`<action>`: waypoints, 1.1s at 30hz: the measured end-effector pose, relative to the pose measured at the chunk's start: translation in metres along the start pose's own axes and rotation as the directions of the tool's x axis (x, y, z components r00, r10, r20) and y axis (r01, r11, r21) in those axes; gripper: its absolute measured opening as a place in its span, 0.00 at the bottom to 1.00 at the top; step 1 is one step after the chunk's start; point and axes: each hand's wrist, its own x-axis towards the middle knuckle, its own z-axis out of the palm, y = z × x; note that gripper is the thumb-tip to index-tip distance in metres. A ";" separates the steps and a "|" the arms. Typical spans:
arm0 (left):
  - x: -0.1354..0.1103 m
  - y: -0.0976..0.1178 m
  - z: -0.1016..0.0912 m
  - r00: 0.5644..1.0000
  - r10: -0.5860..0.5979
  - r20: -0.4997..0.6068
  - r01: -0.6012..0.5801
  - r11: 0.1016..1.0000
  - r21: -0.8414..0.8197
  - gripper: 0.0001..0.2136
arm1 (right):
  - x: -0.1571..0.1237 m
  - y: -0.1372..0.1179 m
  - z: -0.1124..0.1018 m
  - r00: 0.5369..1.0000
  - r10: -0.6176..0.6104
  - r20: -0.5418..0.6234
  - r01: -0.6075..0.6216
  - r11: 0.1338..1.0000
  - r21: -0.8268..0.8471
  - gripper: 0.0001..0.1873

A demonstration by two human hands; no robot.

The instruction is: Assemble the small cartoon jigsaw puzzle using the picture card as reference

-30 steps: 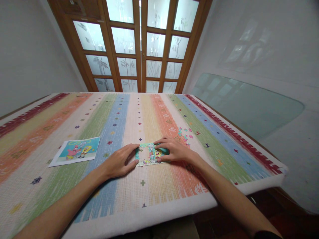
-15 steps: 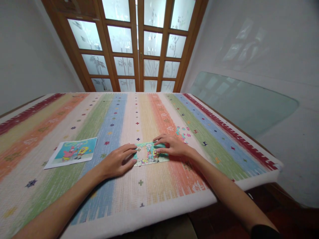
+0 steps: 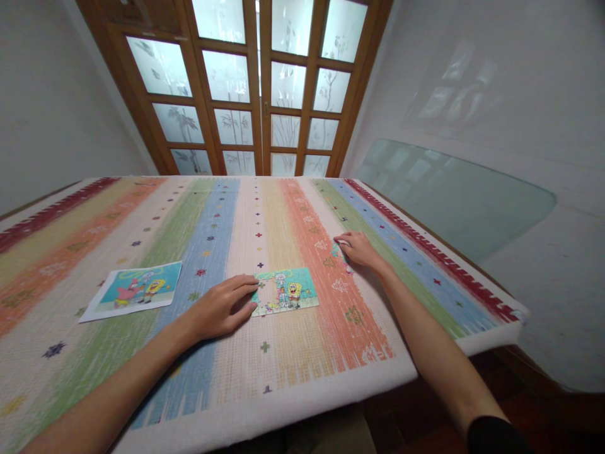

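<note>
A partly assembled jigsaw puzzle (image 3: 305, 291) with cartoon figures lies on the striped cloth, with a gap in its left part. My left hand (image 3: 227, 306) rests at the puzzle's left edge, thumb and fingers apart, the fingertips touching it. To the right and farther back, my right hand (image 3: 359, 249) is over a small group of loose jigsaw pieces (image 3: 335, 250). Its fingertips are bent close together among them and the hand covers most of the group. Whether a piece is between those fingers is hidden.
A printed picture sheet (image 3: 137, 290) with similar cartoon figures lies left of my left hand. The striped cloth (image 3: 189, 391) covers the table up to its front edge. Wooden glazed doors (image 3: 262, 126) stand beyond, and a glass panel (image 3: 454, 195) is at the right wall.
My right hand has left the puzzle and moved right and away from me to the loose pieces. My left hand stays at the puzzle's left edge. The view has shifted slightly.
</note>
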 end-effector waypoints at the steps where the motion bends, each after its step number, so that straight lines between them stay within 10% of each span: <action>1: 0.000 -0.001 0.001 1.000 0.003 -0.002 -0.003 1.000 0.003 0.14 | -0.001 0.002 0.001 1.000 0.012 0.011 -0.012 1.000 -0.009 0.21; 16: 0.004 0.004 -0.002 0.998 0.052 -0.024 -0.051 0.998 0.045 0.14 | 0.003 0.010 -0.006 0.996 0.072 -0.045 -0.062 0.981 0.183 0.07; 25: 0.005 0.004 -0.001 0.998 0.064 -0.028 -0.064 0.998 0.019 0.14 | -0.009 -0.022 -0.028 0.959 -0.113 0.259 -0.094 0.738 0.668 0.16; 33: 0.004 0.005 -0.002 0.999 0.036 -0.003 -0.036 0.999 0.007 0.14 | -0.016 -0.038 -0.033 0.930 -0.135 0.343 -0.046 0.880 0.472 0.17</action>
